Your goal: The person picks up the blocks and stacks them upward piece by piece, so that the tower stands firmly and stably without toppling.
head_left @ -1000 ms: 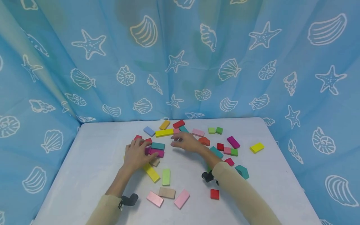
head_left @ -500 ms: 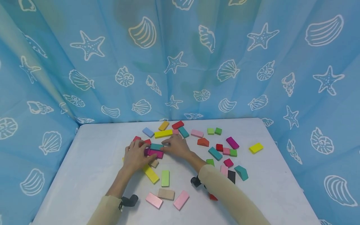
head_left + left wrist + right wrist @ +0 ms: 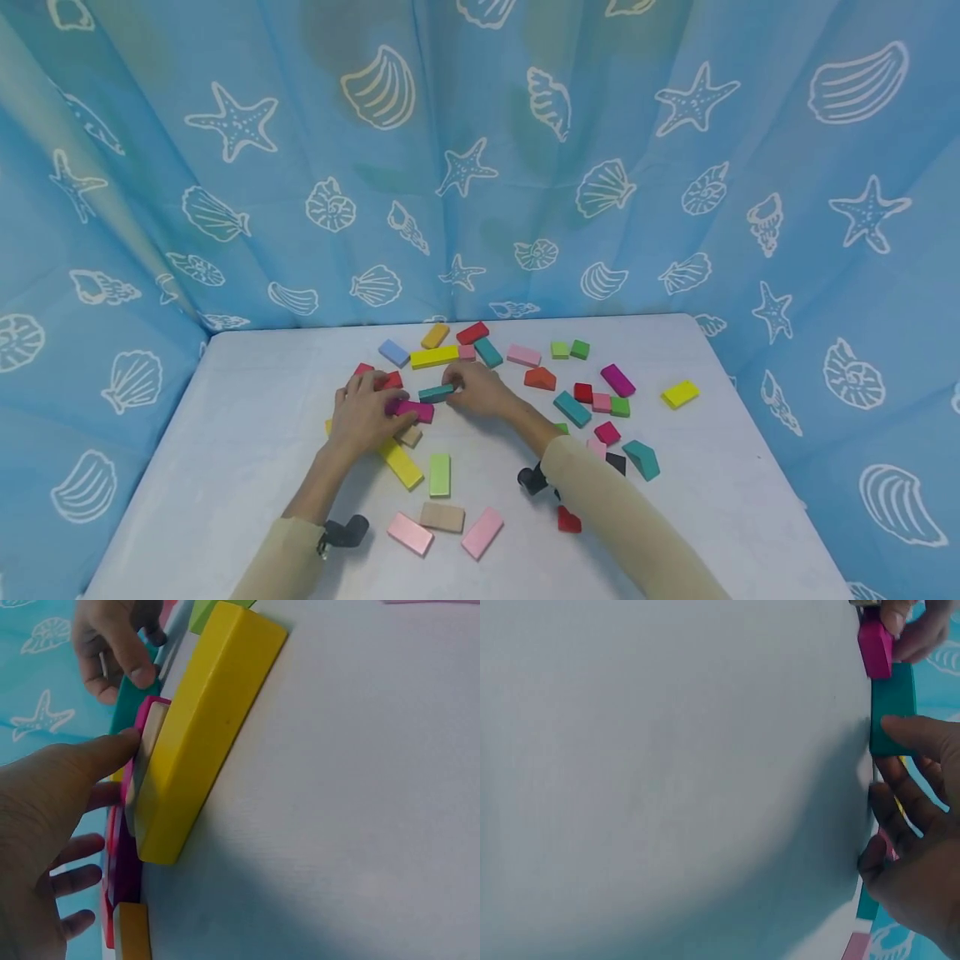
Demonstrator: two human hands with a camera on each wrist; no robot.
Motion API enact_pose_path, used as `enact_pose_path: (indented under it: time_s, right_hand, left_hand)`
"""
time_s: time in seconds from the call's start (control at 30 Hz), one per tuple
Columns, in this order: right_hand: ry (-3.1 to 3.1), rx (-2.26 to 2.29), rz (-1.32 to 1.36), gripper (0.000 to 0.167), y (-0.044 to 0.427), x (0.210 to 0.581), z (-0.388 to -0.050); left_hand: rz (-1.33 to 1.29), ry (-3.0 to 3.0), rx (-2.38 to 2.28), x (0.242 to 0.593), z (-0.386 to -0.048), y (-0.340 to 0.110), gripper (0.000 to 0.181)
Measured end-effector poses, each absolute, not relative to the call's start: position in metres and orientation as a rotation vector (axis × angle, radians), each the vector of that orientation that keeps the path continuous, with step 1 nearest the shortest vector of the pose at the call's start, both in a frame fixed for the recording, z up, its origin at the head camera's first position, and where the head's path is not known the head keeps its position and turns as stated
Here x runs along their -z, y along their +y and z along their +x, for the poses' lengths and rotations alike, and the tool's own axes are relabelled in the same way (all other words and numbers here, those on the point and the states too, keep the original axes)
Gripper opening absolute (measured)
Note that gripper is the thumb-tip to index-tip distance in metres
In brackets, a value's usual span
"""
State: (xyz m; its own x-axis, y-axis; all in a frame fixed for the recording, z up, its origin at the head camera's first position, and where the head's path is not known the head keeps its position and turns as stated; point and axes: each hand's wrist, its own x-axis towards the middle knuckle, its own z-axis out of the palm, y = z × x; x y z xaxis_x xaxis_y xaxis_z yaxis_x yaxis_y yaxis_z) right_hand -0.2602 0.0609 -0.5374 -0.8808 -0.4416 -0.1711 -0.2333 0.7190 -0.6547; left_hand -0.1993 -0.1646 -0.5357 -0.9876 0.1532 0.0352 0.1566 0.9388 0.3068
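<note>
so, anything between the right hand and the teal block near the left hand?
Nothing visible: the right hand pinches the teal block by one end. At its other end sits the magenta block, held by the left hand; whether the blocks touch is unclear.

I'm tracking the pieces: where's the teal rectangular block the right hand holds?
In the head view, the teal rectangular block is just left of centre, pinched by the right hand, behind the magenta rectangular block at the left hand.
</note>
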Motion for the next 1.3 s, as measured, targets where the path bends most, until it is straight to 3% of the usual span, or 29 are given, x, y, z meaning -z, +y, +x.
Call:
enact_pose_path:
  time_s: [0.17, 0.53, 0.73, 0.97, 1.17, 1.3]
  right_hand:
    - [2.535, 1.072, -0.544, 0.02, 0.077, 0.536, -0.264]
    - [2.41, 1.273, -0.479, 0.038, 0.113, 0.521, -0.266]
    - [2.418, 1.274, -0.452, 0.035, 0.13, 0.515, -0.263]
    - [2.358, 1.259, -0.463, 0.034, 0.146, 0.513, -0.26]
    - [2.32, 1.234, -0.476, 0.037, 0.153, 0.514, -0.254]
    - [2.326, 1.226, -0.5, 0.034, 0.154, 0.515, -0.251]
  left_hand:
    - [-0.325, -3.085, 0.472, 0.534, -0.201, -0.166, 0.046]
    - [-0.516, -3.072, 0.525, 0.528, -0.209, -0.165, 0.032]
    - [-0.551, -3.14, 0.669, 0.527, -0.209, -0.154, 0.029]
    - [-0.616, -3.094, 0.994, 0.526, -0.201, -0.139, 0.052]
    - [-0.618, -3.049, 1.299, 0.523, -0.203, -0.127, 0.057]
    - [-0.639, -3.024, 1.425, 0.527, -0.204, -0.12, 0.05]
